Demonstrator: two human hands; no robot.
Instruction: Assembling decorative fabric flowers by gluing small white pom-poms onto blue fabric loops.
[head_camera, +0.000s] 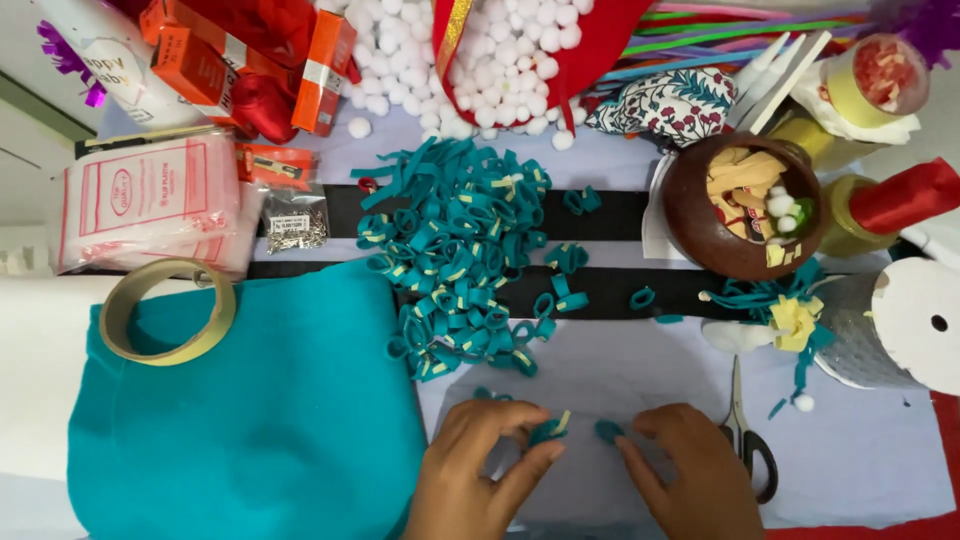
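Here, nearest me first:
Left hand (480, 470): fingers pinch a small teal felt loop (548, 430).
Right hand (680, 470): fingers narrow, touching another teal loop piece (607, 431).
Scissors (745, 430): metal, beside my right hand.
Felt sheet (260, 410): soft, teal, flat.
Loop pile (455, 260): curled teal strips, farther up the desk.

— Where do you have the hands?

— I see both low in view, around six o'clock. The left hand (478, 470) comes up from the bottom edge, back of the hand toward me, fingers (525, 470) curled and drawn in toward the thumb, pointing to about two o'clock.

— And the other?

— The right hand (680, 470) sits just beside it at its three o'clock, also knuckles up, fingers bent inward toward ten o'clock. The fingertips of the two hands are near each other, not touching.
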